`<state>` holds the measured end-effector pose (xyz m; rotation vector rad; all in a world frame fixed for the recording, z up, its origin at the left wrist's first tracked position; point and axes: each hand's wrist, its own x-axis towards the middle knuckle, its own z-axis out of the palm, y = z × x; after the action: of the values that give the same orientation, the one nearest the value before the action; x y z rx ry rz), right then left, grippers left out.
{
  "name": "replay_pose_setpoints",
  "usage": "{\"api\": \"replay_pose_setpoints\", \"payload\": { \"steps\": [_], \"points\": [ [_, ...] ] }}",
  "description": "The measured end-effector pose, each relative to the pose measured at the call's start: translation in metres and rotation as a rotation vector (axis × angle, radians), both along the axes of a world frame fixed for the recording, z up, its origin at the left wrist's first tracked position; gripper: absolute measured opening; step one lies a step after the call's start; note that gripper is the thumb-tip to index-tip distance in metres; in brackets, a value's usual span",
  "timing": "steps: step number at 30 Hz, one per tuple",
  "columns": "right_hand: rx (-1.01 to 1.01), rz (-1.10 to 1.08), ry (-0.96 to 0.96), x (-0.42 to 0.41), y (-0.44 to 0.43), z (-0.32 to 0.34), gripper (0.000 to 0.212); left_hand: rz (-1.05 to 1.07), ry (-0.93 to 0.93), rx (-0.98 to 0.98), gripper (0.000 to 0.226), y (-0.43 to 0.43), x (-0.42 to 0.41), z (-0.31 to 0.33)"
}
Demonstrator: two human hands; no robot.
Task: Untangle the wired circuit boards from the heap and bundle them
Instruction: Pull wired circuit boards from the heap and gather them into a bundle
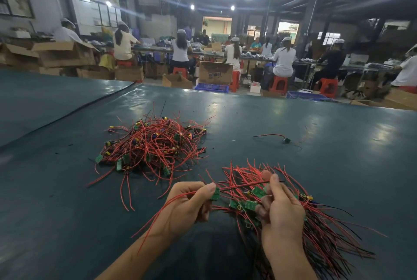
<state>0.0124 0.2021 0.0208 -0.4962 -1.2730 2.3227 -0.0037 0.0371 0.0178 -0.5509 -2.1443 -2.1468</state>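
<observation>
**A:** where's the heap (153, 144) at?
**B:** on the surface (316, 121), beyond your left hand (189, 205), which pinches one board (215, 194). Your right hand (282, 209) grips the bundle (320, 230) and pinches that board's wire (243, 186).

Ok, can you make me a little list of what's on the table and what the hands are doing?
heap: tangled pile of red-wired small green circuit boards, untouched
left grip: pinches one small green board
right grip: holds the gathered red-and-black wire bundle
stray: one wired piece lying alone beyond the bundle
surface: dark green table mat
</observation>
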Motion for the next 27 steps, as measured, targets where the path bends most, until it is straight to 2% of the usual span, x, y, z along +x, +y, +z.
{"api": "replay_pose_setpoints", "payload": {
  "steps": [3, 6, 9, 11, 14, 21, 27],
  "points": [
    [0.032, 0.014, -0.026, -0.001, -0.002, -0.003, 0.02, 0.014, 0.017, -0.006, 0.041, -0.001, 0.0, -0.001],
    [0.176, 0.168, -0.048, 0.003, -0.022, -0.008, 0.027, 0.019, 0.006, -0.014, 0.044, -0.001, -0.002, -0.002],
    [0.317, 0.323, 0.027, 0.007, -0.047, -0.011, 0.021, -0.001, 0.011, -0.054, 0.043, 0.001, -0.002, -0.003],
    [0.35, 0.29, 0.031, 0.008, -0.051, -0.012, 0.022, -0.01, 0.02, -0.088, 0.042, 0.001, -0.002, -0.004],
    [0.317, 0.197, -0.004, 0.006, -0.044, -0.009, 0.025, -0.041, 0.024, -0.147, 0.042, 0.001, 0.0, -0.005],
    [0.075, 0.004, 0.017, 0.001, 0.002, 0.003, 0.023, -0.097, 0.018, -0.163, 0.042, -0.011, -0.002, 0.01],
    [0.092, 0.0, 0.095, 0.001, 0.0, 0.004, 0.029, -0.033, 0.05, -0.112, 0.042, -0.011, -0.003, 0.008]
  ]
}}
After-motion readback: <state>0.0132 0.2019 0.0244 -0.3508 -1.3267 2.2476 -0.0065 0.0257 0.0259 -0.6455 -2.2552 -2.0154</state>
